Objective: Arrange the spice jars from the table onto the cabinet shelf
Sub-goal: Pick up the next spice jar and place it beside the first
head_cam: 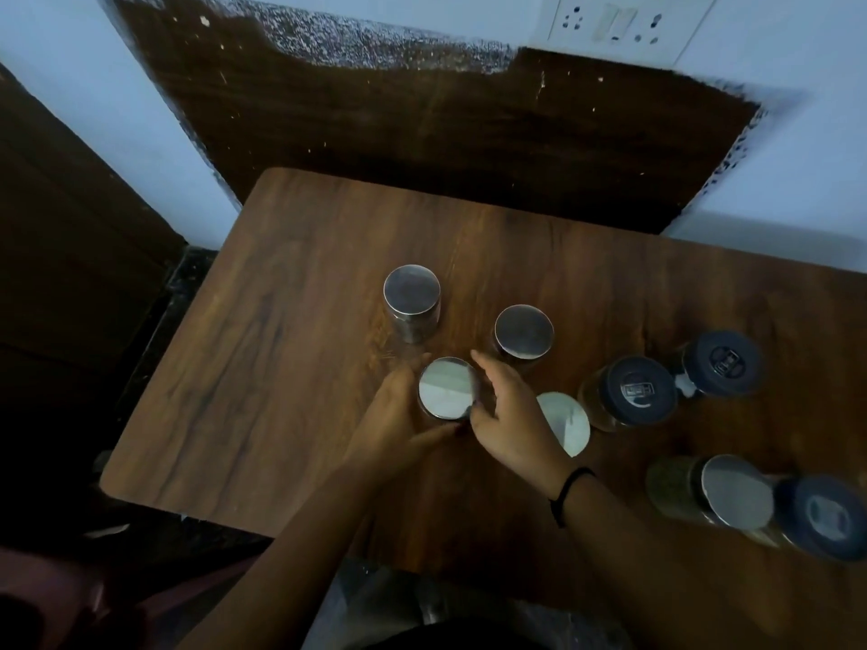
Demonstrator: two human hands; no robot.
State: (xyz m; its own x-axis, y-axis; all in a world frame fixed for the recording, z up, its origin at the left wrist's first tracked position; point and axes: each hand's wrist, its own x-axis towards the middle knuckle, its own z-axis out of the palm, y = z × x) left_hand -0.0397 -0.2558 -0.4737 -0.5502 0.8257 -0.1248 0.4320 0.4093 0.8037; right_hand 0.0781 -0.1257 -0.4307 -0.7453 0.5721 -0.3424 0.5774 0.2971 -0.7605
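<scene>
Several spice jars stand on a wooden table [262, 349]. A steel-lidded jar [446, 389] sits between my two hands. My left hand [391, 419] cups its left side and my right hand [509, 415] wraps its right side. Two more steel-lidded jars [412, 293] [523, 331] stand just behind it. Another silver lid [565, 422] shows partly behind my right wrist. To the right are dark-lidded jars [638, 390] [720, 363] [825, 516] and one steel-lidded jar [736, 490].
A dark wood panel [445, 119] backs the table against a pale wall. A wall socket plate [614, 21] sits at the top right. A dark door or cabinet side [61, 227] is at the left. No shelf is in view.
</scene>
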